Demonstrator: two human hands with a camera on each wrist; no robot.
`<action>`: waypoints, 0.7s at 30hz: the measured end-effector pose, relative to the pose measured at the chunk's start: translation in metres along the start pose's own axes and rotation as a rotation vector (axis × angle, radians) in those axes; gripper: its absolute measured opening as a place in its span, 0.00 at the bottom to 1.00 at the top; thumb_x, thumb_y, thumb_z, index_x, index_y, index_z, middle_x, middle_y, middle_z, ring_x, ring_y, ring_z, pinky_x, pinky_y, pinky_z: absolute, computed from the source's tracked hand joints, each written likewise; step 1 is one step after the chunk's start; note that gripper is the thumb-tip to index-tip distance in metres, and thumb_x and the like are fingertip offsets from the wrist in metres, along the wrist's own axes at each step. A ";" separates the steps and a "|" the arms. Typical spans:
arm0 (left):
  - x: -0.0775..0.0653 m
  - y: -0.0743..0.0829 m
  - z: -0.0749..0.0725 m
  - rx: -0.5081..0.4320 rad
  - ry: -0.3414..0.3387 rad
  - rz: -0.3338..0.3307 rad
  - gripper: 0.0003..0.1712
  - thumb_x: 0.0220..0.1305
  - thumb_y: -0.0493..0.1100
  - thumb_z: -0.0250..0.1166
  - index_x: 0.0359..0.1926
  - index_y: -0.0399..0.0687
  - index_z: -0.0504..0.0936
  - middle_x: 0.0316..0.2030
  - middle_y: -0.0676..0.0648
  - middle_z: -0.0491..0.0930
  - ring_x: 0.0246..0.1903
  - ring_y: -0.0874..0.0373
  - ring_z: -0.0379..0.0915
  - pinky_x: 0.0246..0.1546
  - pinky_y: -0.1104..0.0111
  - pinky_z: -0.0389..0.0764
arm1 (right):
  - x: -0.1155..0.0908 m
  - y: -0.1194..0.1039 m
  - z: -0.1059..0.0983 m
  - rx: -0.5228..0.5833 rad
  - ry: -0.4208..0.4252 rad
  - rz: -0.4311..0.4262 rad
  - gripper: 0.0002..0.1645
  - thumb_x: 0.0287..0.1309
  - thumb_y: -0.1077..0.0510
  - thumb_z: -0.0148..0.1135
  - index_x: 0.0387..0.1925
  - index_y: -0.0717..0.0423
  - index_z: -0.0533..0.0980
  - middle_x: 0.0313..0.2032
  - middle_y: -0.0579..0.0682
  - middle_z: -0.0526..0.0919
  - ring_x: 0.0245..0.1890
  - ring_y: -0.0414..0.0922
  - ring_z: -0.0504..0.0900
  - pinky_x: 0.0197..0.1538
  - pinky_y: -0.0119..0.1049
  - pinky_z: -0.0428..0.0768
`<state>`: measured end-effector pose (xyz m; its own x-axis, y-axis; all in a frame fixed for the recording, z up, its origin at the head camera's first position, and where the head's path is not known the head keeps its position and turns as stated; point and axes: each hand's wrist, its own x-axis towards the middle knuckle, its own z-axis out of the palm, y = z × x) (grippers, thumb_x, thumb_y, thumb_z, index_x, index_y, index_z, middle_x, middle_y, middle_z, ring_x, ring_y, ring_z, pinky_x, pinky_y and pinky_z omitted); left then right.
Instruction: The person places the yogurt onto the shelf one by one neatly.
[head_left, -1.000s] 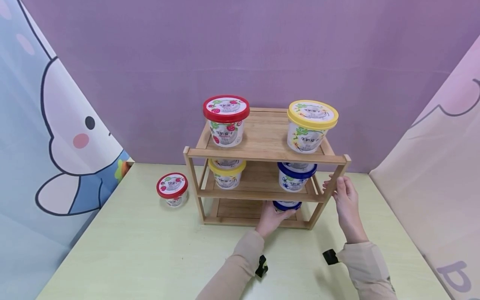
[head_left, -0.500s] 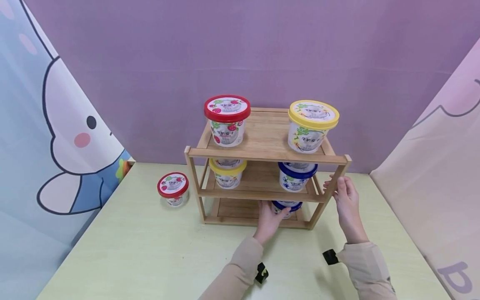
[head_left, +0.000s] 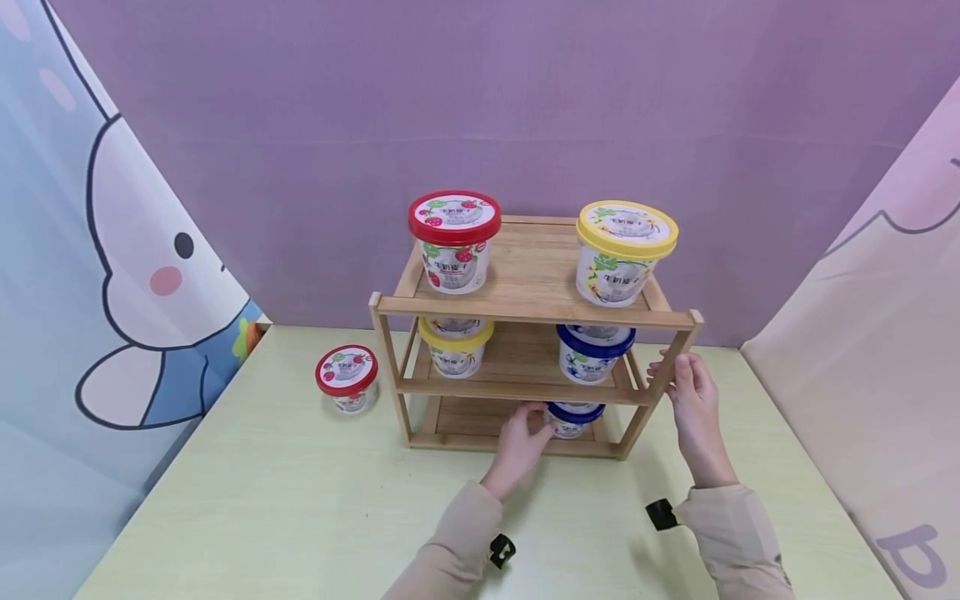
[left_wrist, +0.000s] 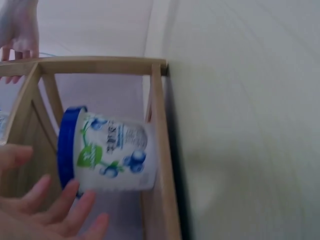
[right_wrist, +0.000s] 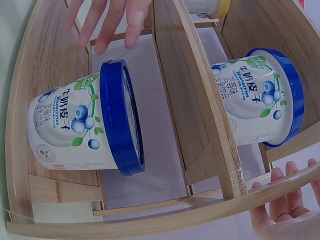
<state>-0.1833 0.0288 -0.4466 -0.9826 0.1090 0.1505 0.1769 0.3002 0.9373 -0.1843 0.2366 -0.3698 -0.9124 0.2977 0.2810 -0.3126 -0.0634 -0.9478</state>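
Observation:
On the bottom shelf of a three-tier wooden rack point(head_left: 517, 315) stands a blueberry tub with a blue lid point(head_left: 567, 423). My left hand point(head_left: 517, 446) is just left of it, fingers spread and holding nothing; in the left wrist view the fingertips point(left_wrist: 85, 205) are close by the lid. The right wrist view shows the same bottom tub point(right_wrist: 75, 125) upright on its shelf, with the left hand point(right_wrist: 112, 22) apart from it. At the rack's right side, my right hand point(head_left: 693, 404) grips the slanted front post, thumb in front and fingers behind.
The middle shelf carries a yellow-lidded tub point(head_left: 455, 354) and another blue-lidded tub point(head_left: 588, 358). Up top are a red-lidded strawberry tub point(head_left: 455, 250) and a yellow-lidded tub point(head_left: 618, 262). One more red-lidded tub point(head_left: 347, 375) stands on the table point(head_left: 262, 500), left of the rack.
My left hand has let go of the bottom blue-lidded tub and drawn back a little to the left. The right hand stays on the post.

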 end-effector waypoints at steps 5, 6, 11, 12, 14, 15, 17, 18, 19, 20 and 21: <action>-0.004 -0.001 -0.019 0.114 -0.123 0.050 0.16 0.57 0.41 0.59 0.45 0.37 0.74 0.37 0.44 0.78 0.37 0.54 0.74 0.39 0.67 0.75 | 0.001 0.001 0.000 0.021 0.008 -0.004 0.21 0.62 0.50 0.43 0.42 0.66 0.67 0.28 0.44 0.78 0.33 0.38 0.76 0.39 0.25 0.75; -0.005 -0.001 -0.023 0.135 -0.139 0.062 0.16 0.58 0.42 0.58 0.45 0.38 0.74 0.38 0.45 0.78 0.38 0.54 0.74 0.39 0.68 0.75 | 0.001 0.001 0.000 0.023 0.011 -0.004 0.21 0.62 0.50 0.43 0.42 0.65 0.68 0.28 0.44 0.78 0.33 0.38 0.76 0.39 0.25 0.75; -0.013 0.001 -0.045 0.204 -0.173 0.112 0.15 0.59 0.42 0.57 0.46 0.41 0.74 0.41 0.45 0.78 0.41 0.54 0.74 0.41 0.67 0.75 | 0.001 0.002 0.001 0.031 0.014 -0.007 0.21 0.62 0.50 0.44 0.42 0.65 0.68 0.28 0.44 0.78 0.33 0.38 0.77 0.39 0.25 0.75; -0.014 0.001 -0.050 0.216 -0.176 0.122 0.15 0.59 0.42 0.57 0.46 0.41 0.74 0.41 0.45 0.77 0.41 0.54 0.74 0.42 0.66 0.75 | 0.001 0.002 0.001 0.033 0.014 -0.007 0.20 0.62 0.50 0.44 0.41 0.65 0.68 0.28 0.44 0.78 0.33 0.38 0.77 0.39 0.25 0.75; -0.017 0.002 -0.058 0.239 -0.182 0.137 0.15 0.59 0.43 0.57 0.46 0.41 0.74 0.41 0.45 0.77 0.42 0.54 0.73 0.43 0.64 0.74 | 0.001 0.002 0.000 0.033 0.016 -0.007 0.19 0.62 0.50 0.44 0.41 0.64 0.68 0.28 0.44 0.78 0.33 0.38 0.77 0.39 0.26 0.75; -0.018 0.002 -0.062 0.252 -0.185 0.145 0.15 0.60 0.43 0.57 0.46 0.41 0.74 0.42 0.45 0.77 0.42 0.54 0.73 0.44 0.64 0.74 | 0.001 0.002 0.000 0.032 0.016 -0.007 0.19 0.62 0.50 0.44 0.41 0.63 0.69 0.28 0.44 0.78 0.33 0.38 0.77 0.39 0.26 0.75; -0.019 0.001 -0.069 0.273 -0.187 0.166 0.14 0.60 0.43 0.56 0.46 0.41 0.74 0.41 0.45 0.77 0.42 0.54 0.73 0.44 0.63 0.74 | 0.001 0.002 0.000 0.033 0.014 -0.007 0.18 0.62 0.50 0.43 0.40 0.61 0.69 0.28 0.44 0.78 0.33 0.38 0.76 0.39 0.26 0.75; -0.020 0.001 -0.073 0.283 -0.188 0.176 0.14 0.60 0.43 0.56 0.46 0.41 0.74 0.42 0.45 0.77 0.42 0.54 0.73 0.44 0.63 0.74 | 0.001 0.002 0.000 0.034 0.013 -0.007 0.17 0.62 0.50 0.44 0.40 0.61 0.69 0.28 0.44 0.78 0.33 0.38 0.76 0.39 0.26 0.75; -0.021 0.001 -0.077 0.293 -0.191 0.184 0.14 0.60 0.43 0.56 0.46 0.41 0.74 0.42 0.45 0.77 0.43 0.54 0.73 0.44 0.63 0.74 | 0.001 0.002 0.000 0.032 0.013 -0.007 0.18 0.62 0.50 0.43 0.40 0.61 0.69 0.28 0.44 0.78 0.33 0.38 0.76 0.39 0.26 0.75; -0.023 0.001 -0.080 0.306 -0.192 0.190 0.14 0.61 0.44 0.56 0.46 0.41 0.74 0.42 0.46 0.77 0.43 0.54 0.73 0.44 0.64 0.74 | 0.001 0.002 0.000 0.032 0.013 -0.007 0.18 0.62 0.50 0.43 0.41 0.62 0.69 0.28 0.44 0.78 0.33 0.38 0.76 0.39 0.26 0.75; -0.024 0.001 -0.084 0.318 -0.192 0.195 0.14 0.61 0.44 0.56 0.46 0.42 0.74 0.42 0.46 0.76 0.43 0.55 0.72 0.44 0.64 0.74 | 0.001 0.002 0.000 0.033 0.013 -0.007 0.19 0.62 0.50 0.44 0.41 0.63 0.69 0.28 0.44 0.78 0.33 0.38 0.76 0.39 0.26 0.75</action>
<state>-0.1643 -0.0531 -0.4226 -0.9056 0.3589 0.2260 0.3972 0.5306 0.7488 -0.1859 0.2367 -0.3714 -0.9067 0.3101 0.2858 -0.3281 -0.0929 -0.9401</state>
